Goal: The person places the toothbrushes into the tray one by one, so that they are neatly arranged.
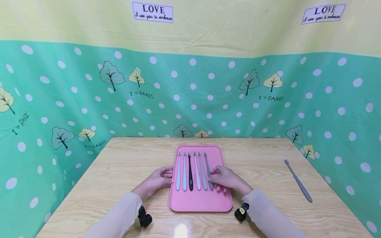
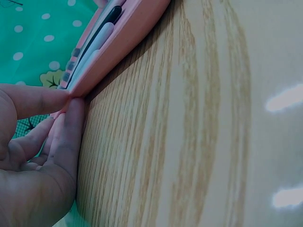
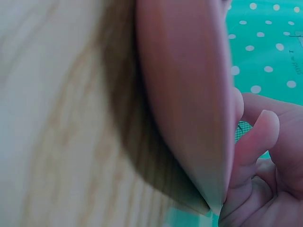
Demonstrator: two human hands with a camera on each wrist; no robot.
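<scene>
A pink tray (image 1: 200, 203) carries a row of several toothbrushes: pale blue ones at left, a black toothbrush (image 1: 190, 172), a pale pink toothbrush (image 1: 197, 175) and grey ones at right. At the tray's left edge, my left hand (image 1: 156, 180) pinches the rim; the left wrist view shows its thumb and a finger (image 2: 71, 127) meeting there. Over the right side of the tray, my right hand (image 1: 224, 178) pinches the handle of the rightmost grey toothbrush (image 1: 208, 165) between thumb and index finger. In the right wrist view the tray wall (image 3: 189, 94) hides the fingertips.
Another grey toothbrush (image 1: 298, 181) lies slantwise on the wooden table (image 1: 262, 158) at far right. A green and yellow printed curtain (image 1: 193, 82) hangs behind and along both sides of the table. Each wrist wears a black camera (image 1: 145, 218).
</scene>
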